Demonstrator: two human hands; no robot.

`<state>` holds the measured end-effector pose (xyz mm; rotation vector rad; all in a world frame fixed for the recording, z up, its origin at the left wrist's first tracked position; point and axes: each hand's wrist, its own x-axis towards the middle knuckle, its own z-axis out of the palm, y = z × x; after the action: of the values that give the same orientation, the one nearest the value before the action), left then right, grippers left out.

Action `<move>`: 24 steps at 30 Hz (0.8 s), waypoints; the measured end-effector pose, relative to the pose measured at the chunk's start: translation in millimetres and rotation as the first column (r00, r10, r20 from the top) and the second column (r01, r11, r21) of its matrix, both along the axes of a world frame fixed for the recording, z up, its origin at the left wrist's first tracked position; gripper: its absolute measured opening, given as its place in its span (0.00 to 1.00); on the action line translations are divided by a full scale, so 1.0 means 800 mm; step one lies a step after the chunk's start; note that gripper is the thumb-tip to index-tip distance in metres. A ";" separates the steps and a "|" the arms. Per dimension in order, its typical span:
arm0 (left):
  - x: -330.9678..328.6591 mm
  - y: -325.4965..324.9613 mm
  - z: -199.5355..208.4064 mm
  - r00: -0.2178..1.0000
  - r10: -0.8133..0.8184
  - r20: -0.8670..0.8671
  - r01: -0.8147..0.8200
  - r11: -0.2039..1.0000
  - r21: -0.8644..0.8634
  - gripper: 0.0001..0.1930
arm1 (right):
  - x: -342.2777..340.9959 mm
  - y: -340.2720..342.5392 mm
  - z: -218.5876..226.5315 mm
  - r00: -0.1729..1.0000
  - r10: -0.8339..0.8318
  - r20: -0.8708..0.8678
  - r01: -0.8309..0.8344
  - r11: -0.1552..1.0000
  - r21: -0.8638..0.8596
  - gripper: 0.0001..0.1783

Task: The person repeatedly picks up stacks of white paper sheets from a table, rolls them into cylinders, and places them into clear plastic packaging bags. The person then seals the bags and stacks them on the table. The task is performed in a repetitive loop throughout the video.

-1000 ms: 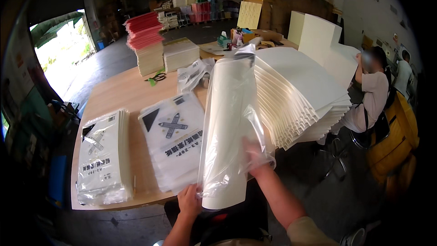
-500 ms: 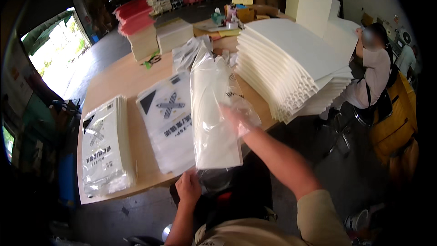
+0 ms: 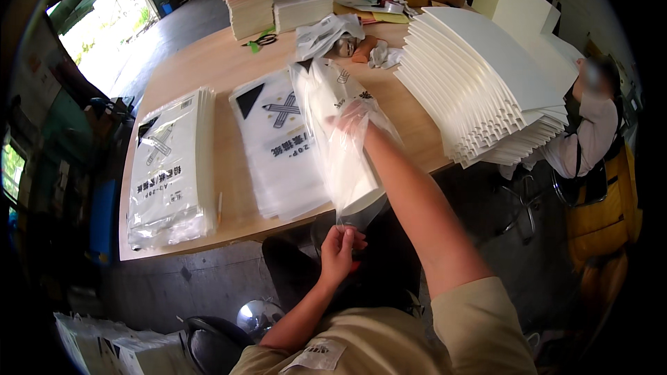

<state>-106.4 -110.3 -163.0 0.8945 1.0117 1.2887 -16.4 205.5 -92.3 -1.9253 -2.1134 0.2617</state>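
Note:
A clear printed plastic bag (image 3: 316,101) hangs over the table's front edge with a curled stack of white paper (image 3: 358,179) inside it. My left hand (image 3: 339,253) is closed on the bag's lower edge, pinching the film between thumb and fingers. Reaching in under the film, my right hand (image 3: 356,123) grips the paper; its fingers are partly veiled by the plastic. Beneath and to the left lies a pile of flat printed bags (image 3: 278,167). Farther left rests a stack of filled bags (image 3: 170,173) with pencil pictures on them.
A tall fanned stack of white sheets (image 3: 479,76) stands at the right of the wooden table (image 3: 194,62). Scissors (image 3: 262,40), crumpled plastic (image 3: 326,35) and pink-topped paper piles (image 3: 243,0) lie farther back. A seated person (image 3: 590,118) is at the right.
My right hand has moved up and farther into the bag. The paper has curled more and its lower end swung right. My left hand, pinching the film, appears farther right; the whole view has shifted.

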 end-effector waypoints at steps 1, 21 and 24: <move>-0.001 -0.001 0.000 1.000 -0.003 0.028 0.004 1.000 -0.015 0.07 | 0.002 -0.019 0.021 0.999 -0.027 -0.044 0.027 1.000 -0.008 0.44; -0.016 -0.002 -0.010 0.880 0.007 0.474 0.113 0.968 -0.224 0.19 | 0.014 -0.151 -0.010 0.777 0.535 0.331 -0.492 0.845 -0.211 0.37; -0.011 -0.015 0.020 0.835 0.054 0.548 0.099 0.964 -0.246 0.21 | 0.016 -0.206 -0.004 0.736 0.642 0.213 -0.628 0.766 -0.138 0.43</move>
<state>-115.6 -122.3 -146.8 0.2879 0.6814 1.2501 -3.9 40.7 -95.7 -1.2219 -2.9185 0.2154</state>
